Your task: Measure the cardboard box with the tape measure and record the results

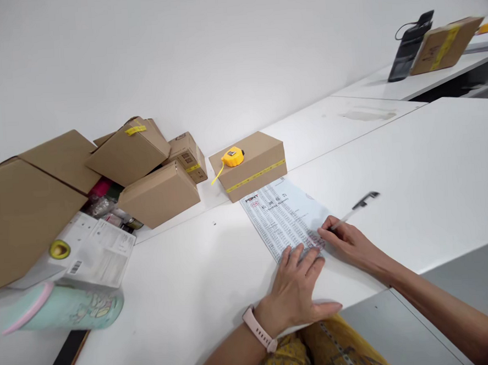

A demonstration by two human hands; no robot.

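Observation:
A printed sheet of paper (281,213) lies on the white table (413,183) in front of me. My left hand (296,289), with a pink watch on its wrist, lies flat on the sheet's near edge, fingers spread. My right hand (347,242) pinches a clear pen (355,208) with a dark cap, its tip on the paper's lower right part. Just behind the sheet stands a small cardboard box (253,168) with yellow tape, and a yellow tape measure (232,157) rests on top of it.
Several cardboard boxes (144,172) are piled against the wall at left, with a white carton (95,249) and a mint green bottle (70,309) lying near the table's left edge. Far right, another taped box (444,46) leans by a dark device (409,45).

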